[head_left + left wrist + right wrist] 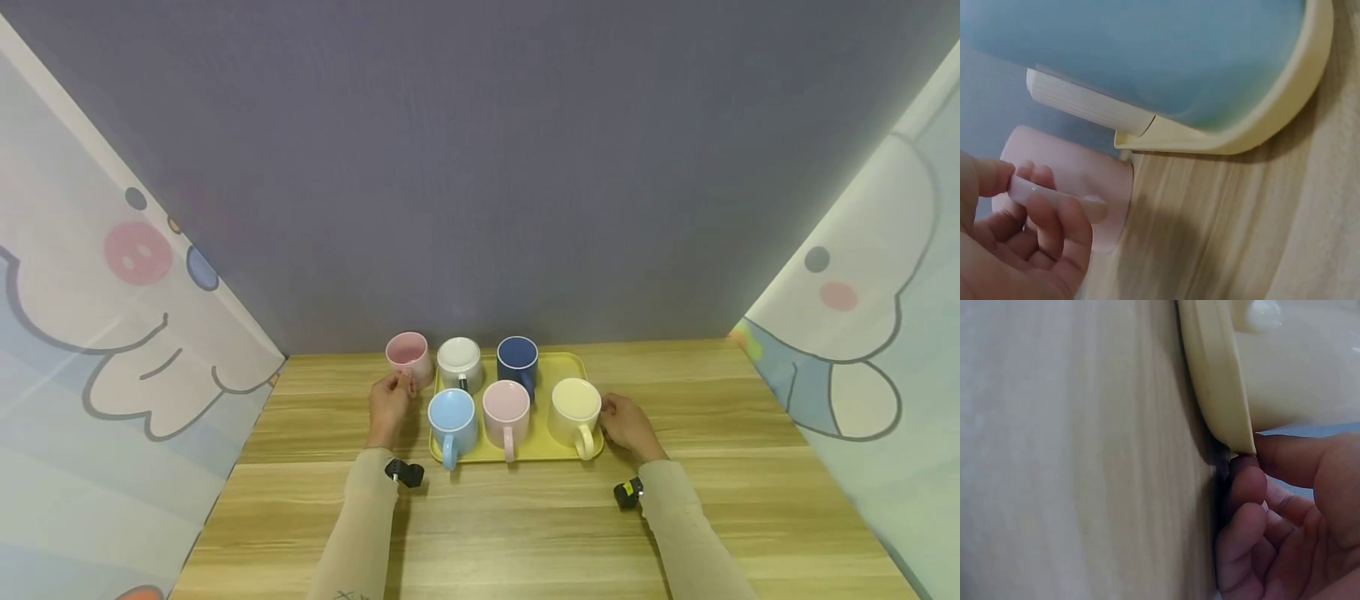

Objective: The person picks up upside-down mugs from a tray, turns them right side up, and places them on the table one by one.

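Note:
My left hand (389, 403) holds a pink mug (408, 357) by its handle (1054, 197), thumb and fingers curled round it. That mug is upright beside the back left corner of the yellow tray (483, 455). At the tray's right edge, my right hand (628, 422) pinches the rim between thumb and curled fingers, close by a pale yellow mug (574, 412). The tray also carries a light blue mug (453, 421), a light pink mug (506, 414), a white mug (460, 364) and a navy mug (517, 358). Several handles point toward the front.
The tray stands on a wood-grain table (510, 533), near its back edge. A dark grey wall (480, 183) rises behind. Curtains with cartoon figures hang at the left (75, 333) and right (855, 333).

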A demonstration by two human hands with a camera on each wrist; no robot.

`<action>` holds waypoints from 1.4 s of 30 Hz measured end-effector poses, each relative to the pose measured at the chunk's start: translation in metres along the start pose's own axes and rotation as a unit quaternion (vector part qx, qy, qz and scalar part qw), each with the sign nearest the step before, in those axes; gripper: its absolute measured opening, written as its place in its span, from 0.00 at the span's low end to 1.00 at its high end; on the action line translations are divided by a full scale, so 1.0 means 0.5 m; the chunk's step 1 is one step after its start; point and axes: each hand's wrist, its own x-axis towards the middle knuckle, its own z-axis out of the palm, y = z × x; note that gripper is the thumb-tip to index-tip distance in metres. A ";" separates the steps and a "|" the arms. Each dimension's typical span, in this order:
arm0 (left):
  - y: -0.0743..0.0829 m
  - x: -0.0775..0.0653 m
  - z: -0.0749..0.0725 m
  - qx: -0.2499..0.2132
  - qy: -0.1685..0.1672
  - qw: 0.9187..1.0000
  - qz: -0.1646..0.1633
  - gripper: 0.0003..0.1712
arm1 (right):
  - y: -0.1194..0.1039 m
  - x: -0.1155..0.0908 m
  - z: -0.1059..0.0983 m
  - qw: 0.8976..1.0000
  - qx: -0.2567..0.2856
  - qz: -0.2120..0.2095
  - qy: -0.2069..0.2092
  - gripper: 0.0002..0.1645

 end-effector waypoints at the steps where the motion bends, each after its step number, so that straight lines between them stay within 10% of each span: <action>1: 0.000 0.000 0.001 0.007 0.005 1.000 0.007 0.22 | 0.000 0.000 0.000 1.000 -0.002 -0.001 0.001 0.18; 10: 0.034 -0.027 0.015 0.081 0.105 0.989 0.061 0.12 | -0.001 -0.002 -0.001 1.000 0.003 -0.002 0.000 0.19; 14: 0.058 -0.028 0.024 0.126 0.095 0.982 0.107 0.07 | -0.004 -0.002 -0.002 1.000 0.000 -0.002 0.003 0.18; 25: 0.083 -0.034 0.033 0.167 -0.115 0.976 0.082 0.15 | -0.007 -0.005 -0.002 1.000 0.023 0.007 -0.004 0.18; 31: 0.083 -0.027 0.044 0.098 -0.232 0.968 0.001 0.20 | -0.007 -0.007 -0.002 1.000 0.028 0.008 -0.005 0.18; 42: 0.060 -0.006 0.065 -0.037 -0.368 0.923 -0.105 0.24 | -0.007 -0.009 -0.001 1.000 0.015 -0.001 0.000 0.17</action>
